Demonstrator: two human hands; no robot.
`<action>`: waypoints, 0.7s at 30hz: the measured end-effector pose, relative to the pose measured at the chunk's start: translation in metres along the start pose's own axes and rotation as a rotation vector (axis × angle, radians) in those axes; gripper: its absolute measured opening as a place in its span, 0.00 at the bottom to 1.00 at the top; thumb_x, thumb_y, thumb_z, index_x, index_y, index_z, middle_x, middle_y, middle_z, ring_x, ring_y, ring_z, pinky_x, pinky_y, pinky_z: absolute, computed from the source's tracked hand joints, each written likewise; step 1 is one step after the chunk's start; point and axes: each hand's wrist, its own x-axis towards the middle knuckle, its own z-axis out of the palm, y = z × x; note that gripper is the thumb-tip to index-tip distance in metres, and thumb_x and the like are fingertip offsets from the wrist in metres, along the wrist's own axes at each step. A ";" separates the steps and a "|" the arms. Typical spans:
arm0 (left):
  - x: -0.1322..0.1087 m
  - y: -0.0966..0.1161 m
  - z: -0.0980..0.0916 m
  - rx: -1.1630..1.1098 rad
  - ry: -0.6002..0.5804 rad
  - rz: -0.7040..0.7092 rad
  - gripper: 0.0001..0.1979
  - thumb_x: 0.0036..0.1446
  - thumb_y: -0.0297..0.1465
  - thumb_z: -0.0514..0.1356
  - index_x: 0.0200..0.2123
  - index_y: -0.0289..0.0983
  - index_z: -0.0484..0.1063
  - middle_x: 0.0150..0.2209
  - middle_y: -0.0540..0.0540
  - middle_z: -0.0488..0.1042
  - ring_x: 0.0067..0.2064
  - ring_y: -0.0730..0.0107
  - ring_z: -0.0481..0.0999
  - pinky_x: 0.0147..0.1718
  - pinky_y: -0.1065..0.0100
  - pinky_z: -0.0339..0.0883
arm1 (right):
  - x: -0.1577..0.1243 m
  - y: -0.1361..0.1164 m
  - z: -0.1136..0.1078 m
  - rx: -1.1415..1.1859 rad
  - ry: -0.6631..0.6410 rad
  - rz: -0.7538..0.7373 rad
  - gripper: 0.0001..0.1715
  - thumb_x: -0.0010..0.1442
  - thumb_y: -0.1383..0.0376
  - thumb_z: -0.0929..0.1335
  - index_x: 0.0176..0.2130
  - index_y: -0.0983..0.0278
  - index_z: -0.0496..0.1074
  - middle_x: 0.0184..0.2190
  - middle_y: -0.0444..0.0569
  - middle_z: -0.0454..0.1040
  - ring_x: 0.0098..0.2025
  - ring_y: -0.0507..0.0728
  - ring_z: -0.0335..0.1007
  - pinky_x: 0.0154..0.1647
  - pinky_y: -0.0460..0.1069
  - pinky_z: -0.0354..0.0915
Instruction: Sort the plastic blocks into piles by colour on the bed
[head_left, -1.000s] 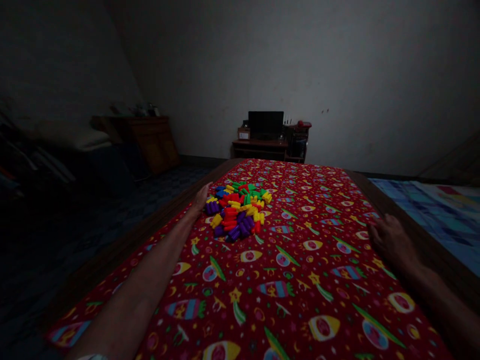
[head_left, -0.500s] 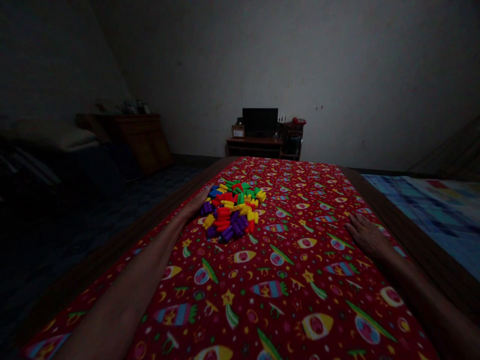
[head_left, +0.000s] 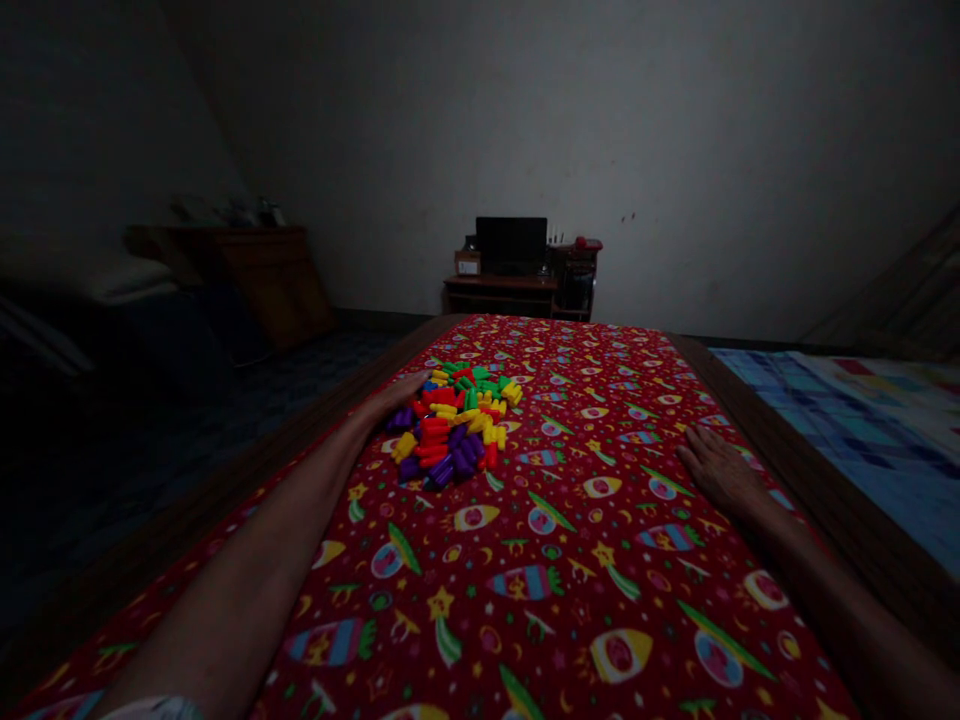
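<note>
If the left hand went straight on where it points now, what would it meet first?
The left hand would probably meet the blue and yellow blocks beside its fingertips; exact contact is unclear.

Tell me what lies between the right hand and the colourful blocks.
The head view shows only red cloth, printed with rockets, between the right hand and the colourful blocks.

From head height, one view faces forward and down over a near red rocket-print cloth [head_left: 574, 520] to a distant grey wall [head_left: 420, 130].
</note>
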 end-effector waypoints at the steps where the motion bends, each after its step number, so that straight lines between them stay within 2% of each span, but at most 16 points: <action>1: -0.001 0.002 0.002 0.002 -0.060 -0.011 0.23 0.46 0.50 0.61 0.35 0.38 0.79 0.45 0.38 0.79 0.53 0.48 0.73 0.56 0.53 0.63 | 0.000 -0.001 0.000 -0.003 0.001 0.009 0.22 0.62 0.66 0.56 0.48 0.67 0.73 0.54 0.61 0.71 0.60 0.64 0.62 0.61 0.63 0.56; 4: -0.008 0.009 0.010 0.009 -0.164 -0.025 0.24 0.45 0.51 0.62 0.36 0.39 0.80 0.46 0.39 0.79 0.54 0.46 0.72 0.55 0.53 0.63 | 0.000 -0.001 0.000 0.006 0.002 0.020 0.23 0.63 0.66 0.56 0.48 0.66 0.72 0.55 0.60 0.71 0.61 0.64 0.61 0.61 0.63 0.56; 7: -0.019 0.018 0.019 -0.024 -0.225 -0.005 0.27 0.44 0.54 0.62 0.40 0.40 0.79 0.51 0.40 0.76 0.58 0.46 0.69 0.58 0.51 0.59 | 0.000 -0.002 -0.002 0.017 -0.018 0.011 0.23 0.62 0.67 0.56 0.48 0.67 0.73 0.55 0.61 0.70 0.61 0.64 0.61 0.61 0.62 0.56; 11: -0.036 0.041 0.037 -0.067 -0.324 0.046 0.31 0.45 0.57 0.59 0.44 0.42 0.78 0.54 0.42 0.73 0.59 0.48 0.67 0.60 0.53 0.56 | 0.002 -0.005 -0.006 -0.018 -0.039 0.010 0.22 0.62 0.67 0.56 0.48 0.67 0.74 0.55 0.62 0.69 0.61 0.65 0.61 0.62 0.62 0.55; 18: -0.047 0.092 0.083 0.080 -0.650 0.216 0.37 0.55 0.58 0.49 0.58 0.39 0.67 0.62 0.45 0.65 0.64 0.53 0.60 0.63 0.55 0.50 | 0.001 -0.008 -0.005 -0.057 0.014 0.013 0.21 0.64 0.68 0.56 0.47 0.67 0.73 0.55 0.61 0.70 0.60 0.64 0.61 0.61 0.61 0.54; 21: -0.048 0.112 0.109 0.148 -0.734 0.315 0.36 0.58 0.56 0.46 0.60 0.38 0.64 0.63 0.45 0.62 0.64 0.56 0.59 0.63 0.58 0.51 | 0.001 -0.009 -0.005 -0.077 0.016 0.012 0.22 0.64 0.67 0.56 0.47 0.68 0.73 0.54 0.62 0.70 0.60 0.64 0.61 0.60 0.60 0.55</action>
